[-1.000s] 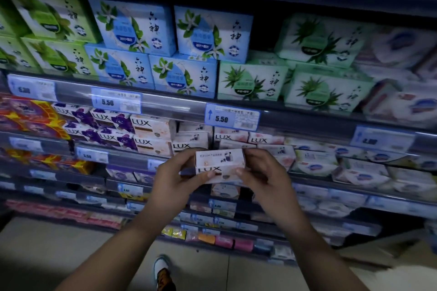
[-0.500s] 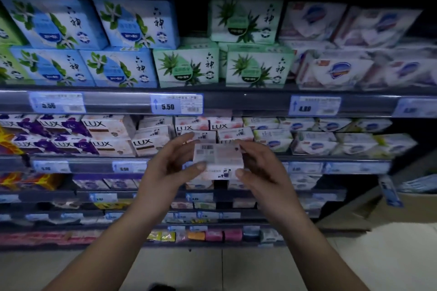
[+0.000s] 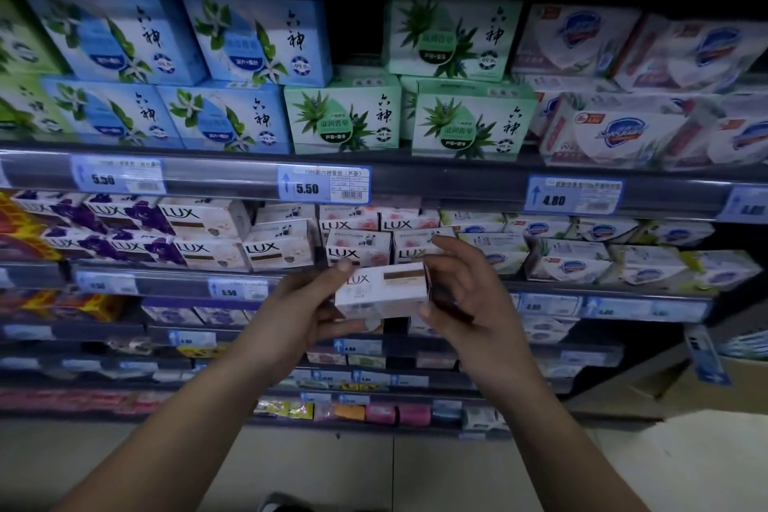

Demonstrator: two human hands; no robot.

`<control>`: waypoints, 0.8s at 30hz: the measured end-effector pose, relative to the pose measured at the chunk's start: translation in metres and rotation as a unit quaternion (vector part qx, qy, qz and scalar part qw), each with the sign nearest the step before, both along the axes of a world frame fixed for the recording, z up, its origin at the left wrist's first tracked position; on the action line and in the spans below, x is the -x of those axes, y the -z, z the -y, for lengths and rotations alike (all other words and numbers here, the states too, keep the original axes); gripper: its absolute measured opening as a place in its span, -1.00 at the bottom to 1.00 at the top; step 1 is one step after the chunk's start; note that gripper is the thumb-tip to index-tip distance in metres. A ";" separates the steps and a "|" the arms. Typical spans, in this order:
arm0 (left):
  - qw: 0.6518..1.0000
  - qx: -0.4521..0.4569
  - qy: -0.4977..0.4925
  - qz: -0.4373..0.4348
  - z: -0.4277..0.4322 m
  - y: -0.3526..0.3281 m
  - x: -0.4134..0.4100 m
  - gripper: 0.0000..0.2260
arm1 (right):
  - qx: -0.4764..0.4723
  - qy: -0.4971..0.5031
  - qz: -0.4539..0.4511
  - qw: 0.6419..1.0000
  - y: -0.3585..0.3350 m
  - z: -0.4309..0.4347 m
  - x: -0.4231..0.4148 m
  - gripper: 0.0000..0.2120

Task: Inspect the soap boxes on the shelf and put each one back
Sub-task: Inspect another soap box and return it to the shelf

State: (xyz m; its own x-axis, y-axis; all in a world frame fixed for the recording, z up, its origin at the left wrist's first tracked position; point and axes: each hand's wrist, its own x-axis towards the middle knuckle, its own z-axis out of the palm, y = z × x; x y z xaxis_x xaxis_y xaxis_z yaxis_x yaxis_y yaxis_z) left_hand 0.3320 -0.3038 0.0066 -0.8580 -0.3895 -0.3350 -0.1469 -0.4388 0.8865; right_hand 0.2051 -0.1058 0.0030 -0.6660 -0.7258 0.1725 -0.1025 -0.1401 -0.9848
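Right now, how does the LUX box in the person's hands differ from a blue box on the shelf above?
The LUX box is whitish with a brown band; the blue box shows white flowers and green leaves. The LUX box looks smaller than the blue box. The left hand and right hand hold the LUX box in the air; the blue box sits stacked on the upper shelf. Both are rectangular cartons.

Soap box (image 3: 380,292) before shelf (image 3: 457,185)
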 end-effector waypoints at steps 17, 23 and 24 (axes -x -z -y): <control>0.966 0.226 -0.039 -0.123 0.006 -0.001 -0.010 -0.52 | 0.006 0.025 0.063 0.998 -0.002 0.017 0.003 -0.53; 0.952 0.278 -0.084 -0.095 0.006 0.001 -0.027 -0.64 | -0.042 0.039 0.013 0.998 0.007 0.028 -0.006 -0.68; 0.949 0.281 -0.099 -0.100 0.006 0.002 -0.029 -0.65 | -0.046 0.040 0.007 0.998 0.008 0.031 -0.009 -0.69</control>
